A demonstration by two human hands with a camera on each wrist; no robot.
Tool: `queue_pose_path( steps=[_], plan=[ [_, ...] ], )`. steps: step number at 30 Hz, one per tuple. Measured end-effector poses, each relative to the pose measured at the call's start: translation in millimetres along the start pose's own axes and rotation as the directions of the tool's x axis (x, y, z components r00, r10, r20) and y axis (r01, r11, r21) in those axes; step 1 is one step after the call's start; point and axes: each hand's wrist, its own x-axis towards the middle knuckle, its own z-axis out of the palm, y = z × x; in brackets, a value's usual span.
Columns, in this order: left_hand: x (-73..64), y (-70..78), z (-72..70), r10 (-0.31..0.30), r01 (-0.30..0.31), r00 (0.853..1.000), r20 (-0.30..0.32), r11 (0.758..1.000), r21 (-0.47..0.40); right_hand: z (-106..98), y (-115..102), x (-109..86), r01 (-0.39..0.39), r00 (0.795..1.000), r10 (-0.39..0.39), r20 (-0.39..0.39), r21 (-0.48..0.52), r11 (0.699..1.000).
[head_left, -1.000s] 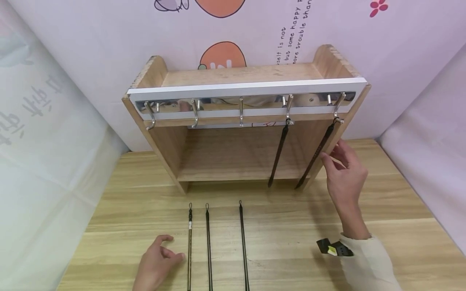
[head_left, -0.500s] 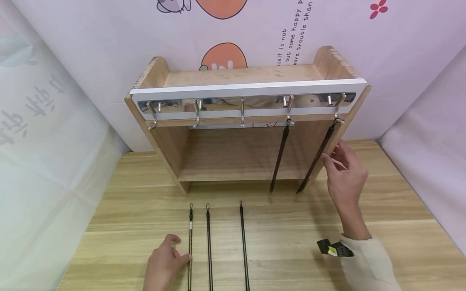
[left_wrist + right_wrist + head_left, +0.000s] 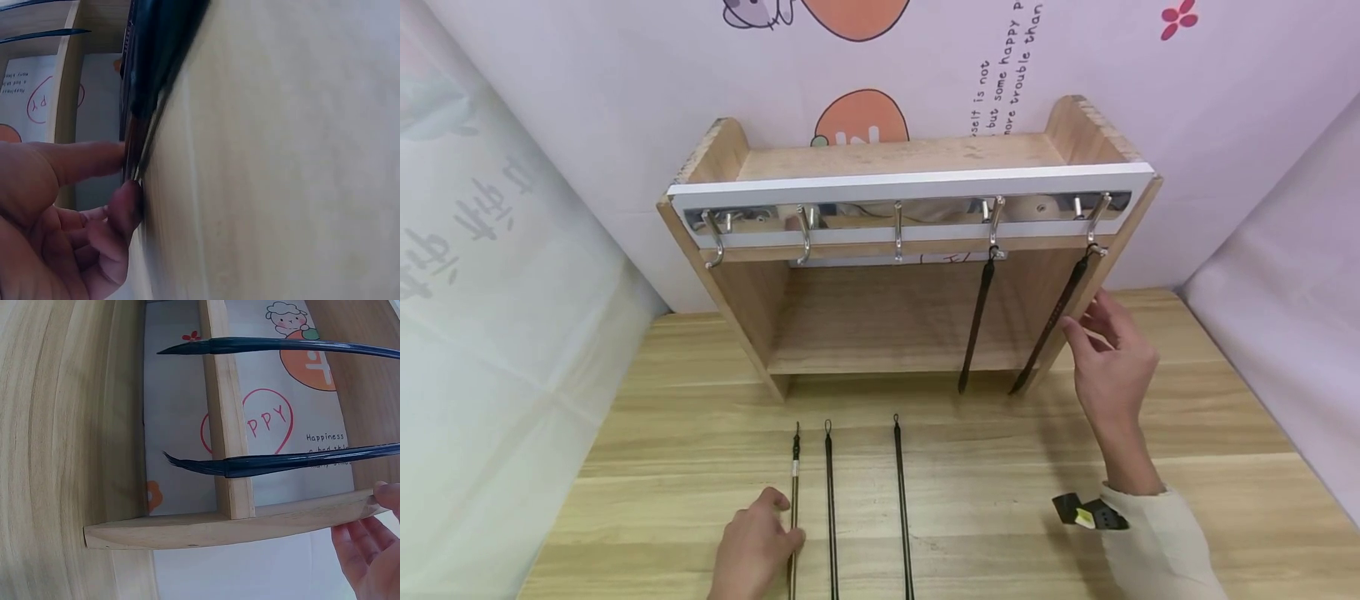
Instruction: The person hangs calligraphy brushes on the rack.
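My left hand pinches the leftmost writing brush between thumb and fingers, low on the wooden table. In the left wrist view the brush's shaft lies between thumb and fingertips. Two more brushes lie beside it, a middle brush and a right brush, loops toward the shelf. At the right, my right hand grips the side panel of the wooden shelf. A brush and another brush hang tip down by their loops from the two rightmost hooks.
A shiny hook rail runs across the shelf's white front strip; its three left hooks carry nothing. The shelf stands at the back of the table, against a printed white backdrop. White sheeting borders the right side.
My left hand has moved right and taken hold of the leftmost brush, whose loop end has turned slightly. My right hand stays on the shelf; the hanging brushes have swung a little.
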Motion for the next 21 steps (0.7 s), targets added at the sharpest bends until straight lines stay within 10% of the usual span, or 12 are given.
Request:
queue_pose_path(
  steps=[21],
  plan=[
    [1.1, 0.4, -2.8, -0.027, 0.030, 0.999, 0.046, 0.998, -0.064, 0.2, -0.7, -0.4, 0.007, 1.000, -0.007, -0.006, -0.004, 1.000]
  ],
)
